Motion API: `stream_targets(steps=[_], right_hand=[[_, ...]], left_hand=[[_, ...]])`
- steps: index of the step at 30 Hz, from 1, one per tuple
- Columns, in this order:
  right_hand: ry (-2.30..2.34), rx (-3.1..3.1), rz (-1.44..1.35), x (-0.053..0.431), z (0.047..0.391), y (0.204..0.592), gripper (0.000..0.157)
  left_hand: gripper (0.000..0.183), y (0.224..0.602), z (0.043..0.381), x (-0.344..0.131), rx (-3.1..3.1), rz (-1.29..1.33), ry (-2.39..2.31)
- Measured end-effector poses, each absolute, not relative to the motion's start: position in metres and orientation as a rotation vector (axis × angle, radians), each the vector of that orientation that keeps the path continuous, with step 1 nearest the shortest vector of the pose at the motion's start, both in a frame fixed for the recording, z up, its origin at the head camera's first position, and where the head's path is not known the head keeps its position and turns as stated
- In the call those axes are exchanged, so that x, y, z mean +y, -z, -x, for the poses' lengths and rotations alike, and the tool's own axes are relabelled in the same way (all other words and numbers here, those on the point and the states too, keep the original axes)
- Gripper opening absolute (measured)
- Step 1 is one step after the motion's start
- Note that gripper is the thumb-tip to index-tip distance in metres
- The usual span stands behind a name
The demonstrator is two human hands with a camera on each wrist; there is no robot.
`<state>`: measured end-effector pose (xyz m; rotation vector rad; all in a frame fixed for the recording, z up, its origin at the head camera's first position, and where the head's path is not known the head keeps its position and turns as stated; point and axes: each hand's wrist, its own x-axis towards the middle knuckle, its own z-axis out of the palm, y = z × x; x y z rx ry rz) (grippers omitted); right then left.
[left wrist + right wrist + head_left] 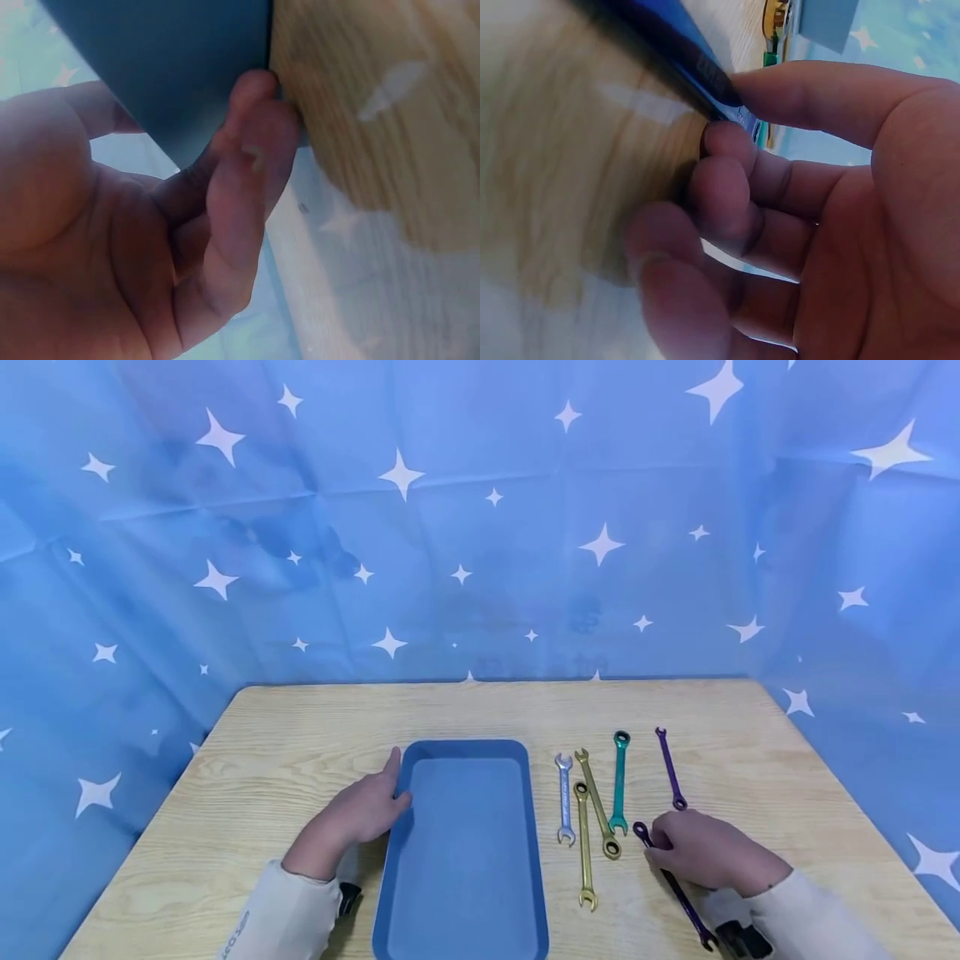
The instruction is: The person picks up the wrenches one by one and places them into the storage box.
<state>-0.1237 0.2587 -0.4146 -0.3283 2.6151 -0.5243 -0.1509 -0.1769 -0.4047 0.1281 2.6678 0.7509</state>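
In the head view, a blue tray (465,860) lies on a wooden table (315,718) in front of a starry cloth (495,585). The left hand (362,810) holds the tray's left side, its thumb over the rim and its index finger pointing away. Right of the tray lie a silver wrench (565,802), a gold wrench (585,852), a second gold wrench (597,800) and a green wrench (619,781). The right hand (708,852) pinches a dark wrench (684,899) near its upper end, just below a purple wrench (670,766).

In the left wrist view, bent fingers touch the tray's outer wall, with the thumb across at the far edge.

In the right wrist view, thumb and fingertips close on the dark wrench, low over the table; the other fingers curl loosely.
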Motion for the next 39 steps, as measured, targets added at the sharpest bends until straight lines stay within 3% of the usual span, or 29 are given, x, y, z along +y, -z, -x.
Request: stream_targets(steps=[17, 30, 39], right_hand=[[0.591, 2.655, 0.292, 0.255, 0.128, 0.420, 0.036], [0.909, 2.672, 0.283, 0.250, 0.136, 0.405, 0.016], [1.219, 2.672, 0.379, 0.213, 0.140, 0.383, 0.026]], left_hand=[[0.081, 0.402, 0.142, -0.171, 2.748, -0.162, -0.725], [0.077, 0.412, 0.140, -0.178, 2.696, -0.223, -0.763], [0.081, 0.413, 0.149, -0.175, 2.564, -0.263, -0.917]])
